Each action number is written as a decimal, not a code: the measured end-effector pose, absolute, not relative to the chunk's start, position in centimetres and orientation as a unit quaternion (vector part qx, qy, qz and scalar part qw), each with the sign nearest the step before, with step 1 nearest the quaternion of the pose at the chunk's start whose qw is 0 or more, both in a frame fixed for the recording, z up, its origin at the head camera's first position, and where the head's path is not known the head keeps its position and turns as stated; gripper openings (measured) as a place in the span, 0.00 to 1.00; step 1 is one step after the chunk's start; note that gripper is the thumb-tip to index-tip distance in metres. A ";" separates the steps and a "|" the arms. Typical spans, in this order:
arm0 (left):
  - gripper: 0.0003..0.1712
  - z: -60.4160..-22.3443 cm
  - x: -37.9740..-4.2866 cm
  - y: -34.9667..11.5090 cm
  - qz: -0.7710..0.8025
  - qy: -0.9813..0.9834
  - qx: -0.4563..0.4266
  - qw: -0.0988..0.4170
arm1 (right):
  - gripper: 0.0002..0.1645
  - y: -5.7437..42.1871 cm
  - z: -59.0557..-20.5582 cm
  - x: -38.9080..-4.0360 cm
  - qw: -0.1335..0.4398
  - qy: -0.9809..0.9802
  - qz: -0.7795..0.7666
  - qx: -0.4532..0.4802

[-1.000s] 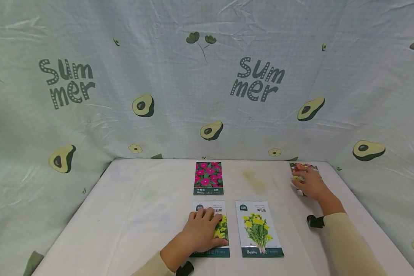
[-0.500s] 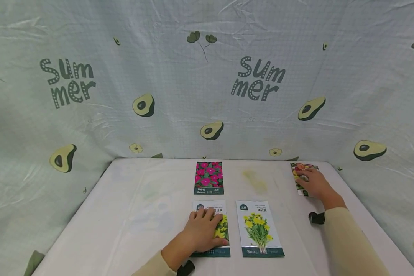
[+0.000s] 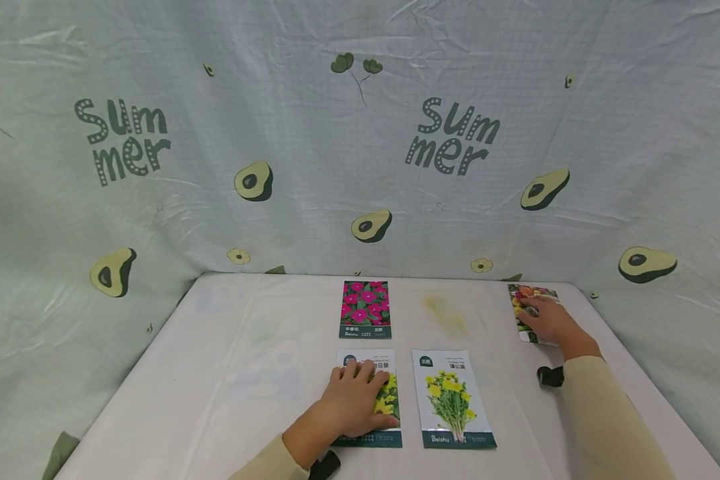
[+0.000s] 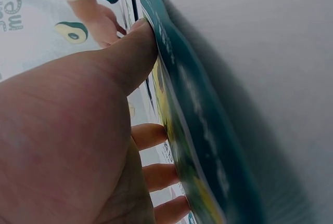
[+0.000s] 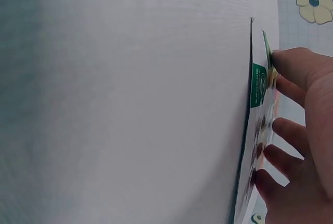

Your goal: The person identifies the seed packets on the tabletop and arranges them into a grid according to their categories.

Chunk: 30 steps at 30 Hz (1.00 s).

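My left hand [image 3: 354, 403] rests with spread fingers on a seed packet [image 3: 389, 400] with yellow flowers and a dark green lower band. In the left wrist view its thumb [image 4: 138, 52] lies on the packet near the green band [image 4: 203, 115], which stands slightly off the white cloth. At the far right, my right hand [image 3: 553, 321] touches a packet printed with multicoloured flowers [image 3: 523, 291]. Its fingertips and thumb [image 5: 291, 63] press on the face in the right wrist view, where a white packet edge with a green label [image 5: 257, 86] shows. Whether packets are stacked there, I cannot tell.
A pink-flower packet [image 3: 366, 307] lies flat behind the left hand. Right of that hand lies a packet with a bunch of yellow flowers [image 3: 453, 400]. The table [image 3: 216, 373] has a white cover. An avocado-print curtain [image 3: 312, 147] hangs behind it.
My right hand has shifted slightly on the far-right packet, and more of the packet's left side shows. The left hand stays in place. The head view has moved a little.
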<state>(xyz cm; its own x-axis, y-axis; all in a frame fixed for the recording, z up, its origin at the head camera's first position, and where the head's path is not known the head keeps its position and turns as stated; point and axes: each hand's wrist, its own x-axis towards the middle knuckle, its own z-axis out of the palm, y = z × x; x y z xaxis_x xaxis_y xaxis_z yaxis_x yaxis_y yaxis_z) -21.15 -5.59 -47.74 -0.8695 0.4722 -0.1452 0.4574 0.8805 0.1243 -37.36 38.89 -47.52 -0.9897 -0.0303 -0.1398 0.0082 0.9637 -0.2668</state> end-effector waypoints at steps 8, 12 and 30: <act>0.47 -48.1 -21.3 -5.7 0.033 0.965 0.244 0.084 | 0.43 38.9 -47.6 -37.4 0.080 0.989 -0.126 -0.009; 0.47 -48.0 -21.2 -5.8 0.031 0.965 0.246 0.086 | 0.43 38.9 -47.6 -37.3 0.091 0.988 -0.123 -0.004; 0.46 -48.0 -21.1 -5.9 0.027 0.965 0.248 0.080 | 0.43 38.5 -47.4 -37.4 0.108 0.988 -0.108 -0.014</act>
